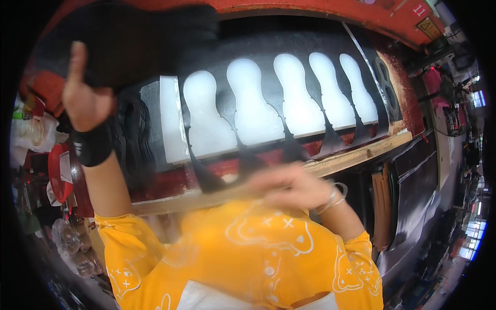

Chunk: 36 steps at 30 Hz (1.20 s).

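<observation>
My left hand (88, 101) is raised at the far left, its thumb up and its fingers hidden behind a dark, blurred sole-shaped piece (139, 44) that it holds. Across the bench lies a black sheet (263, 95) with several sole-shaped cutouts, and a white board (253, 108) shows through them. Narrow pointed tails of the sheet hang over the front edge. Close to these tails and the wooden edge, my right hand (284, 185) is smeared by motion. Its fingers cannot be made out, nor whether anything is in them.
A wooden rail (361, 154) runs along the bench front. Stacked black soles (132, 132) lie at the left, with more black cut pieces (385, 85) at the right end. A red machine beam (320, 11) crosses above the far side. Clear plastic bags (75, 245) sit lower left.
</observation>
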Each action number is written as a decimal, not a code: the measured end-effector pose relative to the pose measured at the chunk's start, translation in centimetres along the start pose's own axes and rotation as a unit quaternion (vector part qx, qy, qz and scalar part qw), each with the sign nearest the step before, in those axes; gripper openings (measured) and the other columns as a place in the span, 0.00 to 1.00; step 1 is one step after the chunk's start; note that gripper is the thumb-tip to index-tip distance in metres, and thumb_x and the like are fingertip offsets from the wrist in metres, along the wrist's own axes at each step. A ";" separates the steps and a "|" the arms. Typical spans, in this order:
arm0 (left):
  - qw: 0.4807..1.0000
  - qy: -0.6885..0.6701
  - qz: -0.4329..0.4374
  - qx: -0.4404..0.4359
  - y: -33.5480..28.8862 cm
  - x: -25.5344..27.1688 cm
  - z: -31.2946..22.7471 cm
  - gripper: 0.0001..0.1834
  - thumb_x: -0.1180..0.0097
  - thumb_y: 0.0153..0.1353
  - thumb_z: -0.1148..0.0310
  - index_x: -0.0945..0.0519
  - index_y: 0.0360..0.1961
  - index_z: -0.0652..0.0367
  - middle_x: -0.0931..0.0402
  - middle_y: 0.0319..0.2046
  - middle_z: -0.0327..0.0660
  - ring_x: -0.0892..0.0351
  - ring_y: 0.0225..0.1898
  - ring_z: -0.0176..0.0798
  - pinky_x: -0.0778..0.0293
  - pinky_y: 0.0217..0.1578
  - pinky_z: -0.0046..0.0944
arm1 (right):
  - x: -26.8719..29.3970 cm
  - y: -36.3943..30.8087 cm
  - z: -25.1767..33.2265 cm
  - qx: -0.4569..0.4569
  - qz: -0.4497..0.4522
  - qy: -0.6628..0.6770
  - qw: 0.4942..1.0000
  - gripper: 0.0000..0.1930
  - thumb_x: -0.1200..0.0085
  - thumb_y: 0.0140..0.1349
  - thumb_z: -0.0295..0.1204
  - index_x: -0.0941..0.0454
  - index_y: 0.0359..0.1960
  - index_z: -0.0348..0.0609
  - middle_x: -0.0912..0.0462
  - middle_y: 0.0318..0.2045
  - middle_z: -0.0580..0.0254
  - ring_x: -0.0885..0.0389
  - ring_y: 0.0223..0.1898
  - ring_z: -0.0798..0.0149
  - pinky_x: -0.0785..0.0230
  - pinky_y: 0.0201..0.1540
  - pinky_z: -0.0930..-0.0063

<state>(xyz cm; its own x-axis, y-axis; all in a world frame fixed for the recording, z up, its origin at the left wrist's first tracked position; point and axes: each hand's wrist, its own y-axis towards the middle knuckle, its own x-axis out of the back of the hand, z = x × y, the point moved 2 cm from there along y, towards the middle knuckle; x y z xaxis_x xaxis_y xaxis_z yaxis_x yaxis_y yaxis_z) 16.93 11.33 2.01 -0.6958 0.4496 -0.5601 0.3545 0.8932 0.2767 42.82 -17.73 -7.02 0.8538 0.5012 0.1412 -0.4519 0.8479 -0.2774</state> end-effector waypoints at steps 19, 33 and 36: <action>0.746 0.619 0.244 -0.013 -6.3 -4.0 9.9 0.18 0.36 0.48 0.72 0.20 0.43 0.60 0.20 0.38 0.44 0.21 0.40 0.46 0.27 0.43 0.39 | 9.0 2.7 0.2 0.041 -0.372 -0.276 0.885 0.21 0.36 0.47 0.23 0.23 0.46 0.41 0.20 0.43 0.53 0.21 0.44 0.54 0.28 0.48 0.68; 0.607 0.598 0.442 -0.280 -6.4 -12.3 9.4 0.14 0.40 0.42 0.76 0.17 0.35 0.53 0.18 0.32 0.37 0.19 0.35 0.42 0.24 0.34 0.37 | 10.0 1.1 0.7 0.065 -0.219 0.138 0.964 0.25 0.50 0.64 0.44 0.27 0.55 0.37 0.21 0.46 0.60 0.25 0.47 0.68 0.31 0.50 0.72; 0.550 0.569 0.478 -0.381 -7.6 -15.3 11.1 0.13 0.45 0.48 0.72 0.18 0.36 0.49 0.19 0.35 0.34 0.20 0.42 0.38 0.27 0.48 0.37 | 7.9 0.4 0.4 0.071 -0.131 0.285 0.947 0.20 0.52 0.67 0.39 0.29 0.54 0.37 0.22 0.46 0.61 0.25 0.46 0.70 0.32 0.51 0.74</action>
<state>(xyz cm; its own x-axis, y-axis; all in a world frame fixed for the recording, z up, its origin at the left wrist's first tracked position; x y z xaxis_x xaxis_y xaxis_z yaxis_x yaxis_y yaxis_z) 31.81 -2.38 -0.18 -0.5127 0.0407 0.8576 0.8355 -0.2062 0.5093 49.32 -13.35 -5.61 0.9241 0.1308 -0.3590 -0.2015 0.9652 -0.1670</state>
